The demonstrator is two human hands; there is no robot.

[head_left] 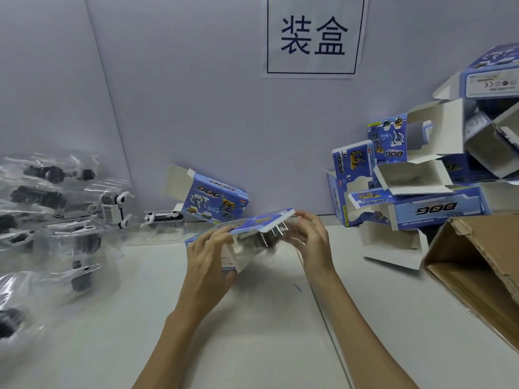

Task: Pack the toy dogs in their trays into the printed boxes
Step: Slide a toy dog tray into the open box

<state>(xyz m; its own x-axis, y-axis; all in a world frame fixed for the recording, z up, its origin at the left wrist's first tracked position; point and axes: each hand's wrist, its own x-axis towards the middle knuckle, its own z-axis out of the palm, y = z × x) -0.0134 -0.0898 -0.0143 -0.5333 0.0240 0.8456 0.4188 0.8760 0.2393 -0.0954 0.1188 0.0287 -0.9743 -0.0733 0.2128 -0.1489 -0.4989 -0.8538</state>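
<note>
I hold a blue printed box [261, 224] tilted above the white table, its open end facing me. My left hand [209, 252] grips the box's left side. My right hand [311, 237] holds a clear tray with a dark toy dog [266, 238] at the box's mouth; the tray is partly inside. Blur hides how deep it sits. Another printed box [216, 199] lies open behind, with a white toy dog in a tray [164, 217] beside it.
Several clear trays with black and white toy dogs [56, 217] are piled at the left. A heap of open printed boxes [415, 175] fills the back right. A brown cardboard carton [477, 265] stands at the right edge. A paper sign [313, 35] hangs on the wall.
</note>
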